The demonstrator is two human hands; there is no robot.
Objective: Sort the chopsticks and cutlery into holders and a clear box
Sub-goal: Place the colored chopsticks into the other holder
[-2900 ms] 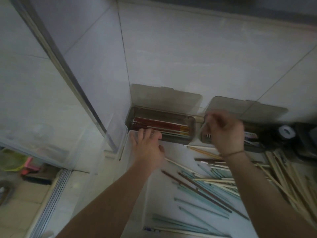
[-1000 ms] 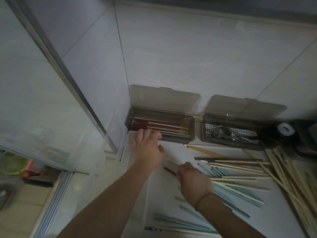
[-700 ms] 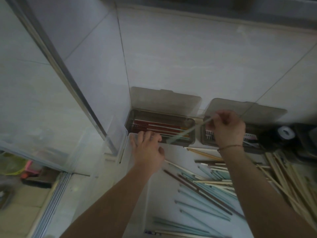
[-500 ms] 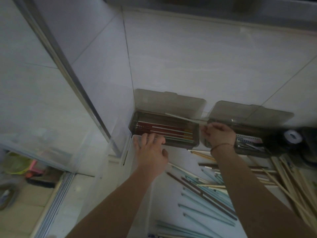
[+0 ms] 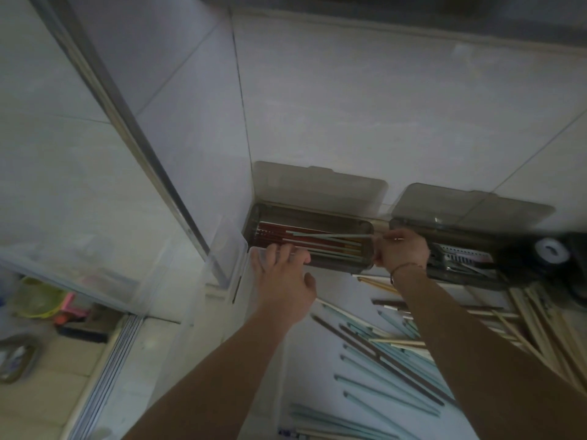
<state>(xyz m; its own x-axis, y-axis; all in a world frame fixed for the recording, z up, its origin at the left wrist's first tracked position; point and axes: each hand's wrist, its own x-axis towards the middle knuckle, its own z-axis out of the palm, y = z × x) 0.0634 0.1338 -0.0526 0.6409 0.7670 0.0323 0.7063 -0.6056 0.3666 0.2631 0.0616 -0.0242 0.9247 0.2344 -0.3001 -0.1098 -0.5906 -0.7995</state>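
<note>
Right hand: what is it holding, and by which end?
The right hand pinches a pale green chopstick by its right end, over the smoky plastic holder. The left hand holds nothing.

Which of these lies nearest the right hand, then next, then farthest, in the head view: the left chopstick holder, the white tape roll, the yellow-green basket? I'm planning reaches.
1. Left chopstick holder: its end is beside the right hand.
2. White tape roll: off to the right.
3. Yellow-green basket: far left, on the floor.

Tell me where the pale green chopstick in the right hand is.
In the head view, centre-right: the right hand pinches the pale green chopstick at its right end, lying across the left holder over red chopsticks.
</note>
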